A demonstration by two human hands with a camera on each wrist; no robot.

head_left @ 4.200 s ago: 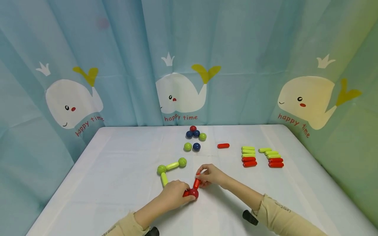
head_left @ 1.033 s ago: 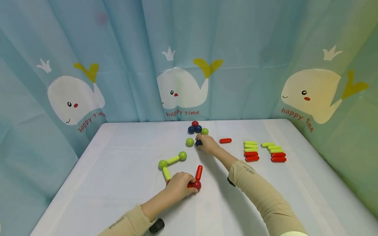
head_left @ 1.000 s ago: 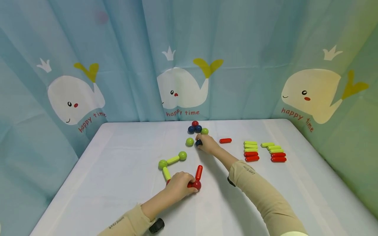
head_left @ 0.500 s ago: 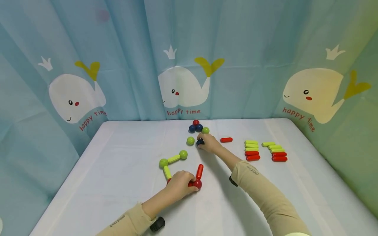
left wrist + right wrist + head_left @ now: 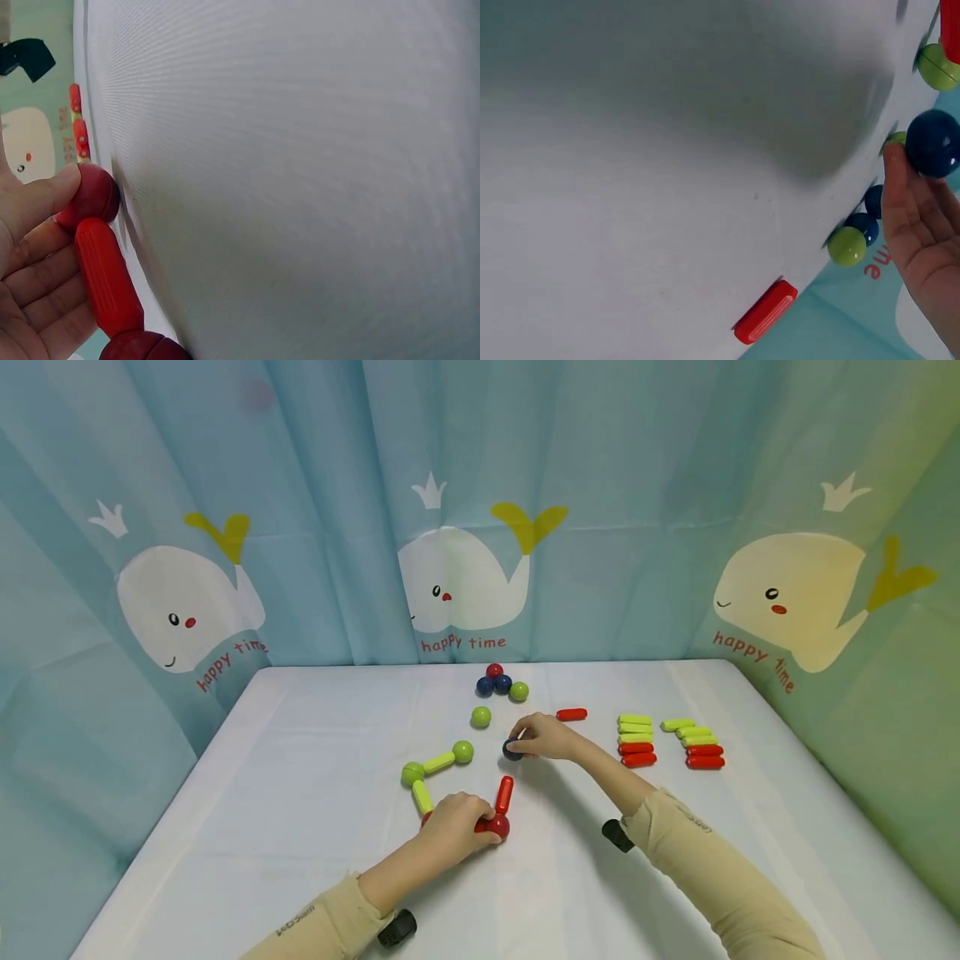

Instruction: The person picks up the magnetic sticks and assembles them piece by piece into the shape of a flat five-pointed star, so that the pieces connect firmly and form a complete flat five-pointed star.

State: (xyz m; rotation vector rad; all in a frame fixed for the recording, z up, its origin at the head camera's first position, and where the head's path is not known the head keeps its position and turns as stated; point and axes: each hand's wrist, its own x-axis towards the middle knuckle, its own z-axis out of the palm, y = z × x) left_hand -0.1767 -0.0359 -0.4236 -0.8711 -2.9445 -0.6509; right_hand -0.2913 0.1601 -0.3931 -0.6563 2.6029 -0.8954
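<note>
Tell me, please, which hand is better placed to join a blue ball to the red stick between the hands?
Probably the right hand: it pinches a blue ball near the free far end of the red stick. The left hand holds the red ball at the stick's near end.

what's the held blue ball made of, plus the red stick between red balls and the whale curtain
Blue ball: probably hard plastic or coated metal, glossy, with small highlights. Red stick: likely moulded plastic, low sheen, fine lengthwise grooves. Curtain: seemingly thin fabric, matte, hanging in soft folds.
</note>
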